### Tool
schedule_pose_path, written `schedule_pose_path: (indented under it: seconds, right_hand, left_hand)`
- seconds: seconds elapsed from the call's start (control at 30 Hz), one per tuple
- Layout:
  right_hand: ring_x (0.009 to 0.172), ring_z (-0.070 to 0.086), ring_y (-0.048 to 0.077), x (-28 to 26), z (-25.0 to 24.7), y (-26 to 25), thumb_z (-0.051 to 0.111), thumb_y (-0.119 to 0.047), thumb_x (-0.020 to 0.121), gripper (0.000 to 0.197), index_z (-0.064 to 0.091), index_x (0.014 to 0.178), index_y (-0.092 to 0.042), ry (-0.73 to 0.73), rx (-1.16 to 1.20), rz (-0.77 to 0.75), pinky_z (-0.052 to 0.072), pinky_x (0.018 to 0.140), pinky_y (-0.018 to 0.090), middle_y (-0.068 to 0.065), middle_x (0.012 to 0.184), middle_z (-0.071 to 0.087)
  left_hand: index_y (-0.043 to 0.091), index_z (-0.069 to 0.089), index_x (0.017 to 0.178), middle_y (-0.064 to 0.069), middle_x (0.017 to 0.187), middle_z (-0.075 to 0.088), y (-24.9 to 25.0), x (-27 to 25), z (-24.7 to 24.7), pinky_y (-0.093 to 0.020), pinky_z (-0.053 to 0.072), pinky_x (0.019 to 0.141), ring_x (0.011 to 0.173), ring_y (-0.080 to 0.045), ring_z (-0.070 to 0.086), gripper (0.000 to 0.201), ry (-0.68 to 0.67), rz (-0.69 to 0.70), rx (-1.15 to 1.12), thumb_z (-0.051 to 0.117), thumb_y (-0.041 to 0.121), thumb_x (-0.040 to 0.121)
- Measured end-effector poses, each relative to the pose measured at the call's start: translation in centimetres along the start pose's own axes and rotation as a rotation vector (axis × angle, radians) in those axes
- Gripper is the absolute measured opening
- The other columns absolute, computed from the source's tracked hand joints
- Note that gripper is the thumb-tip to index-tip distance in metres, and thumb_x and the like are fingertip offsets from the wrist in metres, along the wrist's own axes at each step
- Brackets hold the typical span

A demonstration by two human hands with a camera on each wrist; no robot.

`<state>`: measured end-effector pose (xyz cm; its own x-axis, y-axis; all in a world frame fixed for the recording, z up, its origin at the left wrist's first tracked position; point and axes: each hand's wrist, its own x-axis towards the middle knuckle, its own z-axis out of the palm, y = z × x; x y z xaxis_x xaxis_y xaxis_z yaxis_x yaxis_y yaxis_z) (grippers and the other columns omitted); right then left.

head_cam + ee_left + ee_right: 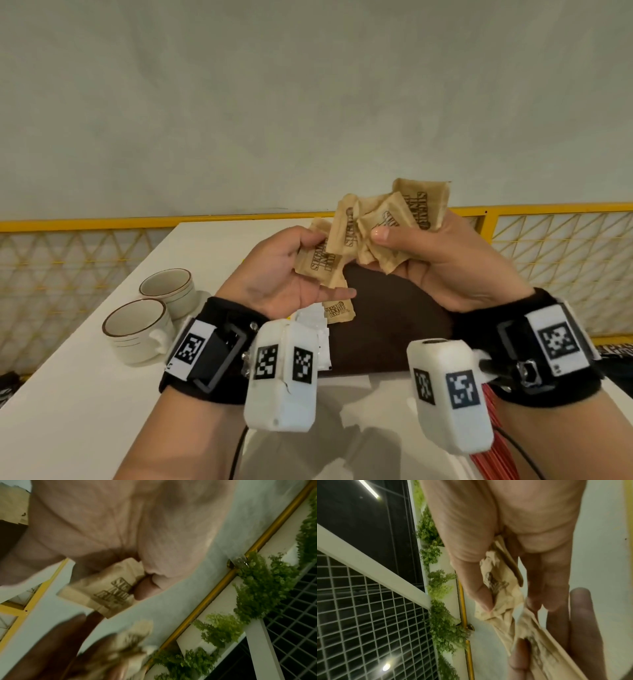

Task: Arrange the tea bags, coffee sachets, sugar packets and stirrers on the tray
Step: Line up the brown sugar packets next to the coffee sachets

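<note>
Holding a crumpled bunch of brown paper sugar packets (394,219) up over the dark brown rectangular tray (387,329), I have my right hand (442,263) clamped on them, thumb pressed across the front and the other fingers curled behind. The bunch fans upward and outward from that grip, printed faces toward me. My left hand (284,274) pinches one more brown sugar packet (320,263) between thumb and fingers at the left edge of the bunch, touching it; the remaining left fingers lie loosely extended below. The left wrist view shows that packet (102,592) nipped at its end by the thumb (171,540), printed side visible, though the picture is blurred. The right wrist view shows the creased packets (501,595) squeezed under my right thumb (471,561).

Below the hands, a single brown sugar packet (339,310) lies flat on the tray near its left edge. Just beside it, half hidden by my left wrist unit, is a stack of white paper sachets (317,329); I cannot tell what they contain. Red stirrers (493,442) show at the lower right, partly hidden behind my right wrist unit.

Two cream ceramic cups with brown rims (150,322) stand together left of the tray on the white table (85,394). A yellow railing (102,224) runs behind the table.
</note>
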<state>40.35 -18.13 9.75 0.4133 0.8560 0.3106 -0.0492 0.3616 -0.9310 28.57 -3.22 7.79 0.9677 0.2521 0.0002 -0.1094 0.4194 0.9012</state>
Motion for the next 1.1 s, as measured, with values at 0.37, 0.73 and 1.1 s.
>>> schedule_pose_path:
  seconds: [0.37,0.73,1.1]
  right_hand:
    - [0.092,0.070,0.025,1.0,1.1,1.1,0.058,0.006,0.084,0.023,0.063,0.104,-0.003,0.234,0.215,-0.105,0.058,0.082,0.035,0.013,0.099,0.072]
    - [0.090,0.071,0.023,1.0,1.3,1.2,0.057,0.007,0.084,0.022,0.064,0.102,-0.003,0.219,0.217,-0.094,0.059,0.074,0.029,0.012,0.098,0.073]
    - [0.085,0.071,0.023,1.0,1.5,1.6,0.061,0.003,0.080,0.020,0.065,0.099,-0.005,0.207,0.207,-0.071,0.060,0.071,0.032,0.012,0.094,0.073]
  left_hand:
    - [-0.002,0.055,0.122,-0.015,0.112,0.064,0.4,-0.3,0.2,-0.046,0.054,0.088,0.102,-0.028,0.064,0.040,0.032,0.185,0.081,0.061,0.011,0.085]
    - [0.005,0.059,0.089,-0.006,0.075,0.064,0.4,0.2,0.6,-0.036,0.059,0.076,0.076,-0.021,0.067,0.006,0.128,0.315,0.142,0.053,0.005,0.089]
    - [-0.006,0.048,0.127,-0.020,0.111,0.063,-0.1,0.5,0.8,-0.042,0.050,0.096,0.101,-0.029,0.062,0.047,0.088,0.350,-0.042,0.062,0.009,0.084]
